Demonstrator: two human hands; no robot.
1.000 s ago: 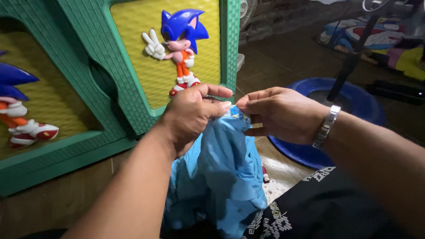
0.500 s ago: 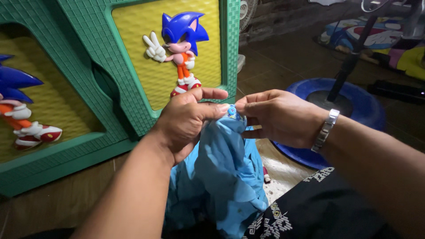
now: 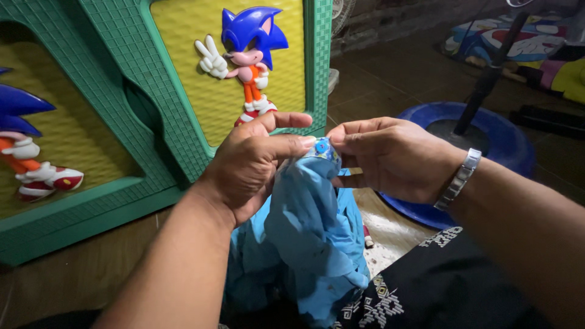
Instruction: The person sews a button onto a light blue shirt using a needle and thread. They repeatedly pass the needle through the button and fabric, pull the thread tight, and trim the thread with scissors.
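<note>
Blue cloth [image 3: 311,231] hangs bunched between both hands above the person's lap. The left hand [image 3: 250,164] and right hand [image 3: 384,155] each pinch its top edge around a small blue button [image 3: 320,146]; whether it is fastened, I cannot tell.

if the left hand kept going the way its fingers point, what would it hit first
The left hand points rightward across the picture, so it would most likely meet the right hand first; their fingertips pinch the blue cloth at its small blue button, nearly touching.
</note>
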